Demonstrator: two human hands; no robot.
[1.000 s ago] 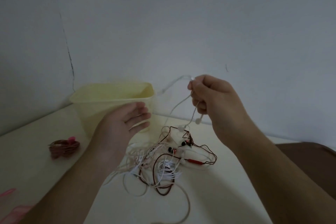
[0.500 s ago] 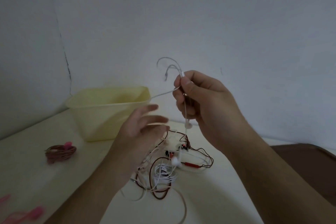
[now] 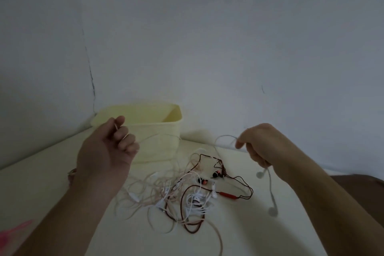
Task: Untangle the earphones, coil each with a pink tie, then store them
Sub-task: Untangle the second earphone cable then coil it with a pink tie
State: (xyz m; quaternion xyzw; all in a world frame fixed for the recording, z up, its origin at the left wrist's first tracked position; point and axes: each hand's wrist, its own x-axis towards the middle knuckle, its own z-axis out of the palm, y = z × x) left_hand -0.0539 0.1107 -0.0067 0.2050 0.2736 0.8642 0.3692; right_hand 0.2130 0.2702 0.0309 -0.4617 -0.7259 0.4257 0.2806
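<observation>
- Where the left forearm crosses the table (image 3: pixel 52 174), it hides most of a small brownish coil (image 3: pixel 70 174); only a sliver shows beside the wrist, too little to make out.
- Pink ties (image 3: pixel 15 233) lie at the near left corner, blurred and cut off by the picture's edge.
- Her left hand (image 3: pixel 108 147) is raised in front of the yellow bin (image 3: pixel 158 129), fingers curled, thumb pinching a pale pinkish cord (image 3: pixel 155 136) that loops down toward the heap.
- Across from it, the right hand (image 3: pixel 259 145) is closed around a white earphone cable (image 3: pixel 224 137); two white earbuds (image 3: pixel 272 210) dangle below the fist, hanging near vertical just above the table.
- Between the hands, the tangle of earphones (image 3: pixel 187 191) lies on the table in front of the bin: white, pinkish and dark red cords knotted together, with no single direction.
- One red inline remote (image 3: pixel 228 195) lies roughly left to right at the tangle's right side.
</observation>
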